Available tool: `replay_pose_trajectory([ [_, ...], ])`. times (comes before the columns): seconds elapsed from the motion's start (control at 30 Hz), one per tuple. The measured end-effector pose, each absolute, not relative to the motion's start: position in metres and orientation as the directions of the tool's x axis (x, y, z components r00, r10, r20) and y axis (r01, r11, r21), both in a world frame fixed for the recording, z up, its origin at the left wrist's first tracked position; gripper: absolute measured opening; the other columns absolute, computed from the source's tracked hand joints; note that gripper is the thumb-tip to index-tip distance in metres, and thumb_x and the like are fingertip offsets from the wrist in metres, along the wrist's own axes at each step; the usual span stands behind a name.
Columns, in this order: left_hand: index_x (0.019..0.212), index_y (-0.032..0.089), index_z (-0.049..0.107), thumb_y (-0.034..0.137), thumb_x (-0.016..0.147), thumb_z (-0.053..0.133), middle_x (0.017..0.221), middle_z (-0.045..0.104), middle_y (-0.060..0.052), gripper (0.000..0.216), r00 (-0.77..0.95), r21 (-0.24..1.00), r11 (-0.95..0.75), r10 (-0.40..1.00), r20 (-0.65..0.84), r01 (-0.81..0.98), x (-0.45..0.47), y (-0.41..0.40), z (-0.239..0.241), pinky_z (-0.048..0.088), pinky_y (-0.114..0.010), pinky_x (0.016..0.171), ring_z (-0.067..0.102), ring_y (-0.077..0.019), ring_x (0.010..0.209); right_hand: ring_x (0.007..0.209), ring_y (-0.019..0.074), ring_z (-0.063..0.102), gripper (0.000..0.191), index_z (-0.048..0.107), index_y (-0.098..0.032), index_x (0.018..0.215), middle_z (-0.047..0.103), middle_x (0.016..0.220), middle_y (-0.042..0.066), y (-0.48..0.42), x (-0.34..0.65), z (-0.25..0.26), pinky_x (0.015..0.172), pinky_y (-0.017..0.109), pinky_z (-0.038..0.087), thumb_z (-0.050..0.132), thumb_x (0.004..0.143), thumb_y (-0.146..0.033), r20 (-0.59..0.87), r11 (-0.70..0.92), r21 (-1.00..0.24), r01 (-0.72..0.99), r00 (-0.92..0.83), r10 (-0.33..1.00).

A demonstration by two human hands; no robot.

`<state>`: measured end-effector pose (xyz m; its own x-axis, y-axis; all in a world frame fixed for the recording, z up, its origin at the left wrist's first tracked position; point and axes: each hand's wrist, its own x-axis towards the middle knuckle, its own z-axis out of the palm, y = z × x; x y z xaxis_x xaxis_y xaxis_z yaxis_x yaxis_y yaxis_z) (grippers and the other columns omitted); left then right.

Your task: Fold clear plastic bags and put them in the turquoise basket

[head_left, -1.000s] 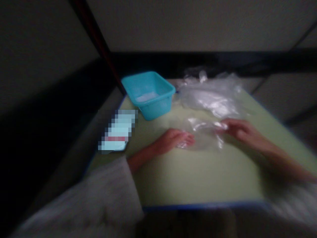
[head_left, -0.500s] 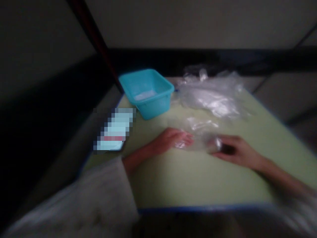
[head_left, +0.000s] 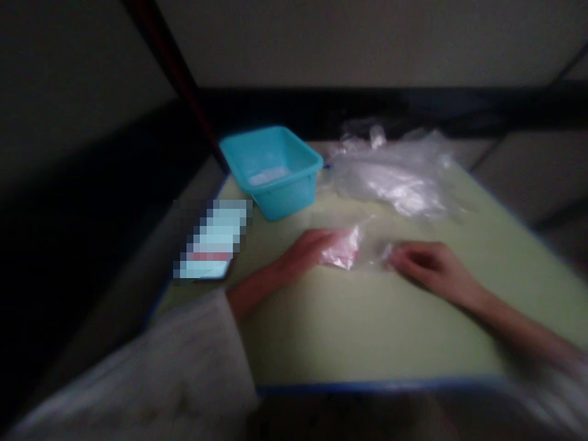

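Observation:
A clear plastic bag (head_left: 370, 257) stretches low over the table between my two hands. My left hand (head_left: 316, 245) is at its left end, with shiny, crumpled film lying over the fingers, which show pinkish through it. These fingers look closed on the bag, though blur and glare hide their exact grip. At the other end, my right hand (head_left: 425, 266) pinches the bag's edge between thumb and fingers, the rest curled in. Whether the bag contains anything cannot be made out.
Behind my hands, a pile of clear plastic bags (head_left: 399, 177) covers the table's back right. A turquoise basin (head_left: 289, 196) with something whitish inside stands at the back left. A phone (head_left: 215, 239) with a blurred-out screen lies by the left edge of the pale green table (head_left: 367, 331).
My right hand has turned and its fingers have closed from a wider curl into a pinch at the bag's edge. More film now lies bunched over my left fingers.

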<state>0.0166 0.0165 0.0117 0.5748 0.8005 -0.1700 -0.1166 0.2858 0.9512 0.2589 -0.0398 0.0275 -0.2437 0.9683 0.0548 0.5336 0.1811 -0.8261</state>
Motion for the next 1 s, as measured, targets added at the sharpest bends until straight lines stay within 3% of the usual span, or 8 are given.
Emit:
replay_pose_trajectory([
  [0.17, 0.140, 0.016, 0.033, 0.030, 0.078, 0.064, 0.104, 0.071, -0.010, 0.070, 0.458, 0.965, 0.214, 0.880, -0.124, -0.149, 0.015, 0.024, 0.006, 0.051, -0.037, 0.087, 0.067, -0.0226, 0.097, 0.054, 0.0165, 0.060, 0.029, 0.057, -0.018, 0.086, 0.064, 0.064, 0.002, -0.034, 0.251, 0.031, 0.046, 0.027, 0.046, 0.064, 0.075, -0.044, 0.008, 0.059, -0.886, 0.459, -0.112, 0.994],
  [0.3, 0.145, 0.016, 0.020, 0.020, 0.073, 0.068, 0.110, 0.067, -0.011, 0.086, 0.330, 0.995, 0.088, 0.942, -0.066, -0.052, 0.012, 0.029, 0.003, 0.053, -0.031, 0.078, 0.068, -0.0186, 0.089, 0.047, 0.0144, 0.058, 0.040, 0.047, -0.019, 0.100, 0.061, 0.059, -0.002, -0.034, 0.248, 0.031, 0.039, 0.024, 0.040, 0.065, 0.073, -0.041, -0.023, -0.001, -0.922, 0.387, -0.051, 0.998],
  [0.43, 0.144, 0.018, 0.020, 0.015, 0.069, 0.068, 0.115, 0.064, -0.012, 0.090, 0.256, 1.000, 0.009, 0.967, -0.015, 0.025, 0.013, 0.027, 0.004, 0.053, -0.023, 0.070, 0.068, -0.0145, 0.082, 0.047, 0.0136, 0.059, 0.044, 0.043, -0.019, 0.105, 0.063, 0.062, -0.002, -0.036, 0.248, 0.031, 0.036, 0.022, 0.037, 0.067, 0.073, -0.038, 0.003, 0.010, -0.935, 0.354, -0.020, 1.000],
  [0.63, 0.144, 0.022, 0.024, 0.014, 0.067, 0.069, 0.118, 0.062, -0.011, 0.089, 0.204, 0.980, -0.107, 0.976, 0.071, 0.170, 0.012, 0.019, 0.009, 0.051, -0.017, 0.059, 0.066, -0.0122, 0.077, 0.056, 0.0175, 0.063, 0.044, 0.044, -0.020, 0.107, 0.064, 0.066, 0.000, -0.038, 0.251, 0.029, 0.041, 0.025, 0.043, 0.067, 0.074, -0.037, 0.041, 0.038, -0.923, 0.384, -0.001, 0.999],
  [0.83, 0.139, 0.024, 0.035, 0.011, 0.067, 0.065, 0.138, 0.046, -0.012, 0.079, 0.215, 0.943, -0.197, 0.966, 0.141, 0.269, 0.015, 0.009, 0.015, 0.051, -0.016, 0.058, 0.064, -0.0166, 0.093, 0.057, 0.0169, 0.061, 0.042, 0.044, -0.019, 0.112, 0.065, 0.070, 0.002, -0.040, 0.254, 0.027, 0.045, 0.026, 0.045, 0.063, 0.077, -0.033, 0.074, 0.069, -0.877, 0.475, -0.007, 0.997],
  [1.0, 0.138, 0.025, 0.035, 0.011, 0.063, 0.069, 0.145, 0.036, -0.013, 0.084, 0.294, 0.971, -0.133, 0.953, 0.071, 0.197, 0.020, 0.001, 0.019, 0.053, -0.018, 0.059, 0.059, -0.0250, 0.108, 0.057, 0.0166, 0.060, 0.041, 0.044, -0.018, 0.112, 0.065, 0.072, 0.003, -0.039, 0.255, 0.026, 0.047, 0.027, 0.046, 0.061, 0.077, -0.031, 0.110, 0.105, -0.851, 0.514, -0.021, 0.994],
])
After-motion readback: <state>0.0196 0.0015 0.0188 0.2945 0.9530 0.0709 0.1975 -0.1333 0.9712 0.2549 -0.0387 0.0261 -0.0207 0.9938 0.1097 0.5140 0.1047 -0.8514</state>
